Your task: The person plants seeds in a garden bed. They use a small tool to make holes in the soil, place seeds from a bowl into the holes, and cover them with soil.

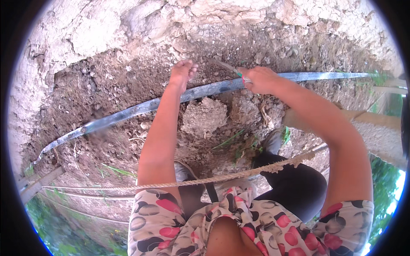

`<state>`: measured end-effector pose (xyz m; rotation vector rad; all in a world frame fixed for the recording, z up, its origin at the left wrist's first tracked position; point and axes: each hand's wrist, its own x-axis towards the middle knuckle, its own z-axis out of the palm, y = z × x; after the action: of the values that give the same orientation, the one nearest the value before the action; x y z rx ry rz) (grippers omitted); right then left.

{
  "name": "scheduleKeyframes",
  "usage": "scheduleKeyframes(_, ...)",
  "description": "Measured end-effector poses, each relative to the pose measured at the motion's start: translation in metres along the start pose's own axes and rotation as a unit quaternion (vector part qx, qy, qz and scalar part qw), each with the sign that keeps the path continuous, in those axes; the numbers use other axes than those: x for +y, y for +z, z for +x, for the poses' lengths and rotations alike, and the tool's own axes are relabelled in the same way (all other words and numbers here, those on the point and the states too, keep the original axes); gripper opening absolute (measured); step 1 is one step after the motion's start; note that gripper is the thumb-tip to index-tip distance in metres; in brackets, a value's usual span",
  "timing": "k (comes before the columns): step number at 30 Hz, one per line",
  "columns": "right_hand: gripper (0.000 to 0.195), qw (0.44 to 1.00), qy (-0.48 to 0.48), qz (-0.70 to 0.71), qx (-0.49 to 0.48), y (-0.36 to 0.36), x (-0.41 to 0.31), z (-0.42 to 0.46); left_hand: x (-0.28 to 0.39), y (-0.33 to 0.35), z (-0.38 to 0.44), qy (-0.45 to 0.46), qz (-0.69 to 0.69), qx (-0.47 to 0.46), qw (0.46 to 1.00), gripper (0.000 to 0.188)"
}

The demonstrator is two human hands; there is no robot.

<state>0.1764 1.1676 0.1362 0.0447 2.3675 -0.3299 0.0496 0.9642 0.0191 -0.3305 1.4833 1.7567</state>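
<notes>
My right hand (261, 80) grips a hand tool by its handle, which shows red and green. The tool's narrow blade (225, 65) points left over loose brown soil (211, 70), its tip hard to make out against the earth. My left hand (184, 74) is held left of the blade with curled fingers. Whether anything small is pinched in it cannot be seen. Below both hands a long flat grey-blue strip (208, 90), like a flattened hose, curves across the ground. My left wrist and right hand overlap it in the view.
A pale, rough earth or rock bank (153, 22) rises beyond the soil. Large clods (205, 116) lie below the strip. A frayed rope (224, 176) stretches across before my body, with a wooden beam (43, 184) at left. Green grass blades (229, 140) lie near my feet.
</notes>
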Motion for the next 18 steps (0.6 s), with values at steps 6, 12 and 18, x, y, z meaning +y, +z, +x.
scheduleKeyframes(6,0.055,0.998,-0.034,0.031,-0.044,0.010,0.000,-0.005,-0.003,-0.001,0.001,0.000,0.016,0.006,1.000,0.015)
scheduleKeyframes(12,0.054,0.999,-0.036,0.026,-0.012,0.003,0.033,-0.012,-0.007,0.002,-0.001,0.018,0.017,-0.022,0.999,0.017)
scheduleKeyframes(18,0.047,0.995,0.092,-0.003,-0.031,-0.077,0.036,-0.071,-0.008,0.028,-0.007,-0.018,-0.008,-0.045,0.999,0.014)
